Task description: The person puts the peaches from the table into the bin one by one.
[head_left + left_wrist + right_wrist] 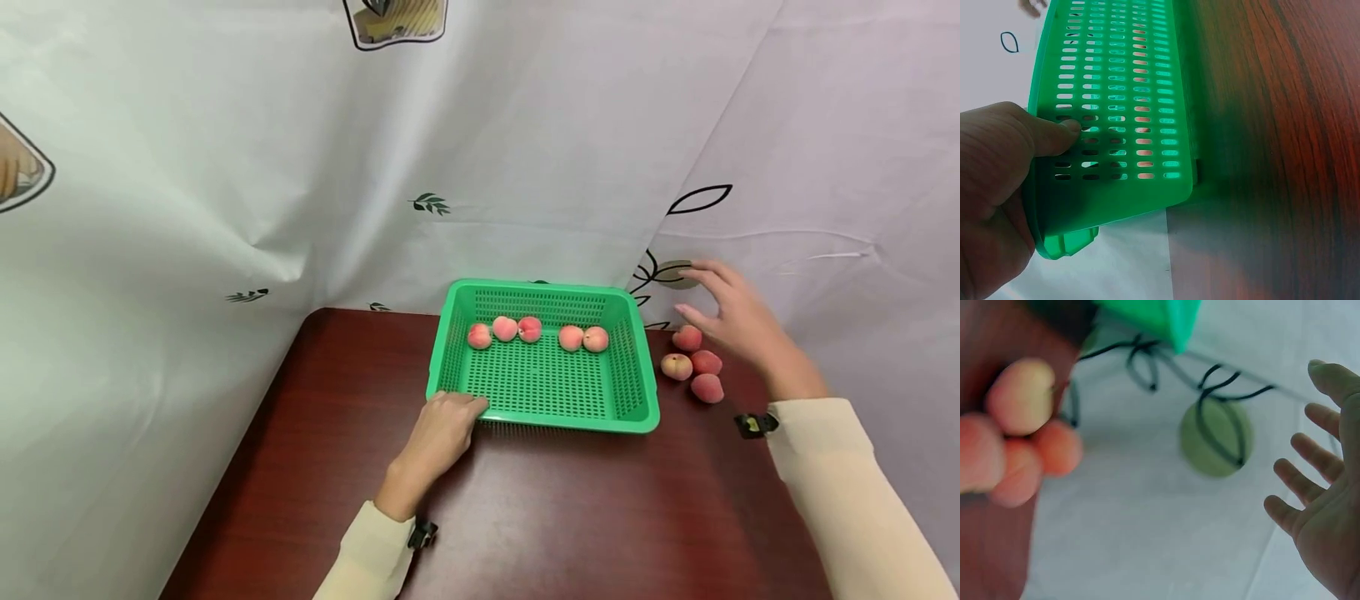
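Note:
A green perforated plastic basket (643, 367) stands on the table with several peaches (529, 329) in a loose row toward its far side. My left hand (442, 429) grips the basket's near left corner. In the left wrist view the thumb (1054, 139) presses on the slotted outer wall, and the other fingers are hidden behind the rim. To the right of the basket lies a cluster of several more peaches (707, 387). My right hand (738, 321) is raised over that cluster, holding nothing. Its fingers (1316, 453) are spread apart in the right wrist view.
The dark red wooden table (345, 450) ends at a white patterned cloth (540, 167) that hangs behind it and along both sides. The far peaches on the right lie close to this cloth.

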{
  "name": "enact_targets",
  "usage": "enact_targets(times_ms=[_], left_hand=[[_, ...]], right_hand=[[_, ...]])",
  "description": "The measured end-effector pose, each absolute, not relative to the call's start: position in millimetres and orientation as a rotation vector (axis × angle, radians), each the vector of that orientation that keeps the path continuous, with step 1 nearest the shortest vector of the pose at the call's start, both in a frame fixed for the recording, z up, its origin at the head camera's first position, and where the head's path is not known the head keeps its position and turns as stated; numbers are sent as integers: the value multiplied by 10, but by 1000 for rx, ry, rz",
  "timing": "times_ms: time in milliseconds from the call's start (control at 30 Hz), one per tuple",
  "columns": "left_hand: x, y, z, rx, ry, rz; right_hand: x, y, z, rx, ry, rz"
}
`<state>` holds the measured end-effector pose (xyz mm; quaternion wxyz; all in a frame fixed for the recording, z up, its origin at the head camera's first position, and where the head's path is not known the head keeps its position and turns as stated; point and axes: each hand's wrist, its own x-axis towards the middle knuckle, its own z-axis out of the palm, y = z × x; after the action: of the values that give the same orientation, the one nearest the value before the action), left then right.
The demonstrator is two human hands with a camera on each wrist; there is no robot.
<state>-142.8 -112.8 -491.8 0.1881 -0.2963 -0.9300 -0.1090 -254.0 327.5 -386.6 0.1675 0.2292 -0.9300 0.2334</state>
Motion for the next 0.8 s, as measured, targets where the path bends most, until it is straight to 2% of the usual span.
enact_targets(times_ms=[333, 567, 800], left_hand=[[-1418, -1122, -4899, -838, -2623, -298], [-1419, -1122, -4897, -840, -2645, -298], [-1419, -1114, -4896, -844, -2637, -319]], right_hand=[[-2243, 3735, -4306, 561, -2809, 528], [-2129, 3863, -4550, 535, -2964, 530], [-2064, 3885, -4752, 618, -3044, 435]])
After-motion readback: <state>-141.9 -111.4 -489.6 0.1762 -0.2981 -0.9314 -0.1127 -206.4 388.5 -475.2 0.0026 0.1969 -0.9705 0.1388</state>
